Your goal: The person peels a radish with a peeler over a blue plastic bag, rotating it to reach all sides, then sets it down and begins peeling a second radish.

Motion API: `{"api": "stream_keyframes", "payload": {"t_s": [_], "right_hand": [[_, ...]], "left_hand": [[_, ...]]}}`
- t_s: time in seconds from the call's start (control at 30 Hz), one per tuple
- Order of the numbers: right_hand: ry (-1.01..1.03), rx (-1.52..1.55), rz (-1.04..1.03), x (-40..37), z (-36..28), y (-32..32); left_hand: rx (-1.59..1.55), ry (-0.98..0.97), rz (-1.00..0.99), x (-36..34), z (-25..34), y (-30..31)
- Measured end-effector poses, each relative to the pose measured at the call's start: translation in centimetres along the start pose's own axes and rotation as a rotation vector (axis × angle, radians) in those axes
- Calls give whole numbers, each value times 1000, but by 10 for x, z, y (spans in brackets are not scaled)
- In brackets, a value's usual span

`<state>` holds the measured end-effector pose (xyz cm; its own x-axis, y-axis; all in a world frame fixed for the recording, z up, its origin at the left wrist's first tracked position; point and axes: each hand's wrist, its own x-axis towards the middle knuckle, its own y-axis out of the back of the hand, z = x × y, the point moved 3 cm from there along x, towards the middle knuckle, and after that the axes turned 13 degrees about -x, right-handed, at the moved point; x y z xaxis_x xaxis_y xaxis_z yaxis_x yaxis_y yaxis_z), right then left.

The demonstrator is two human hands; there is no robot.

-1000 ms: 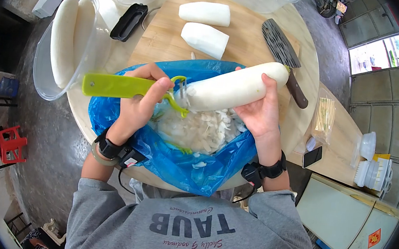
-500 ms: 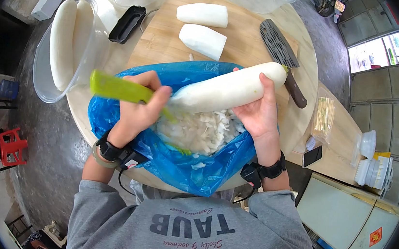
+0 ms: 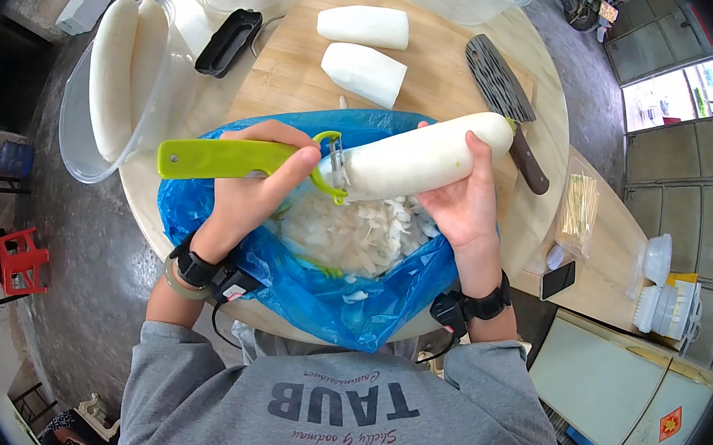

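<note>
My left hand (image 3: 262, 173) is closed around the handle of a green peeler (image 3: 228, 159). The peeler's blade head sits against the left end of a white daikon radish (image 3: 424, 156). My right hand (image 3: 464, 195) grips this radish from below and the right, thumb on top, keeping it slanted with its right end higher. Beneath both hands spreads a blue plastic bag (image 3: 364, 315), gaping wide, with a heap of pale peelings (image 3: 373, 233) inside. Two cut white radish pieces (image 3: 364, 26) lie beyond the bag on a wooden cutting board (image 3: 291, 59).
A cleaver (image 3: 498, 77) with a dark handle rests at the board's right side. Whole radishes (image 3: 111, 79) stand in a clear tub (image 3: 70, 136) on the left, beside a black tray (image 3: 228, 42). On the right-hand table are skewers (image 3: 580, 203) and a phone (image 3: 557, 280).
The peeler was blurred by motion and lay lower across the radish's left end; now it is sharp, its head turned upright there. My right hand and the radish have barely moved.
</note>
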<state>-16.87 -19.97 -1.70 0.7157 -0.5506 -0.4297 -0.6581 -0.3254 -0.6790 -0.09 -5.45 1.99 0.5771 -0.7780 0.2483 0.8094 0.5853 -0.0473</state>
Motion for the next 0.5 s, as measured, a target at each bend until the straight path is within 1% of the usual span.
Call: {"api": "stream_keyframes", "payload": {"t_s": [0.2, 0.3, 0.4, 0.5], "right_hand": [[-2, 8, -1, 0, 0, 1], [-1, 13, 5, 1, 0, 1], [0, -3, 16, 0, 1, 0], [-8, -12, 16, 0, 0, 0]], "left_hand": [[51, 63, -63, 1, 0, -3], [64, 39, -54, 3, 2, -5], [275, -45, -11, 0, 6, 0], [9, -49, 141, -3, -6, 13]]}}
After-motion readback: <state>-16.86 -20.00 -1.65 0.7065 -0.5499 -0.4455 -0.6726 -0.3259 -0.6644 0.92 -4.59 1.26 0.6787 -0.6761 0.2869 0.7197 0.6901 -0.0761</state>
